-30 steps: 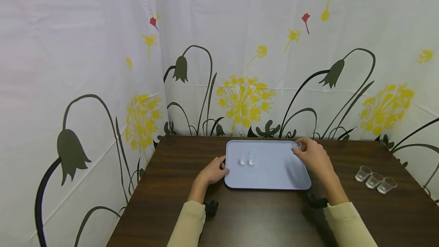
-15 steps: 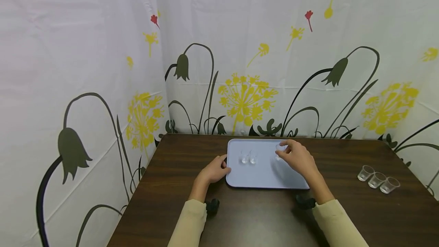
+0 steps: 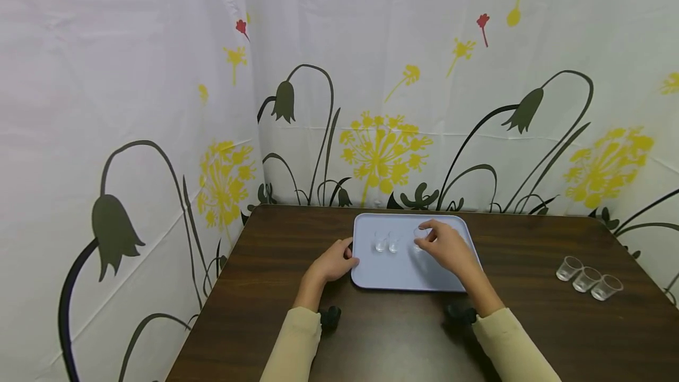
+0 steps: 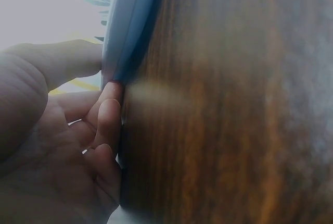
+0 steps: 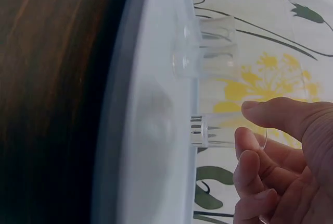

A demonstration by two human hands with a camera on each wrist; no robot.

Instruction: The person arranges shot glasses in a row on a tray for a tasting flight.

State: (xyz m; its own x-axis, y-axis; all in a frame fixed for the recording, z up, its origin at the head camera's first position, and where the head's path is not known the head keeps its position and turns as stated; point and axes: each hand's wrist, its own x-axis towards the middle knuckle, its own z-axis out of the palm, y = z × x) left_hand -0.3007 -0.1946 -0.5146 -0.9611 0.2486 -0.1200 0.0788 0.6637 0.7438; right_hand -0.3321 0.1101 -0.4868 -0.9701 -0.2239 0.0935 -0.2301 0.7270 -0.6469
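Note:
My left hand (image 3: pixel 332 261) grips the left rim of a pale blue tray (image 3: pixel 379 273), thumb over the rim and fingers curled at its underside in the left wrist view. Over the tray, my right hand (image 3: pixel 448 248) pinches a small clear plastic cup (image 5: pixel 221 130) near its mouth between thumb and fingers. That cup is upright, its base close over the tray. Two like cups stand side by side on the tray's left half, a left cup (image 3: pixel 380 243) and a right cup (image 3: pixel 393 243), to the left of the held one.
Three more clear cups (image 3: pixel 587 279) stand in a slanting row on the dark wooden table (image 3: pixel 392 341), right of the tray. A white curtain (image 3: pixel 371 28) printed with flowers hangs behind and left of the table.
My right hand has carried the pinched cup leftward from the tray's far right corner toward the two standing cups. My left hand keeps its grip on the rim.

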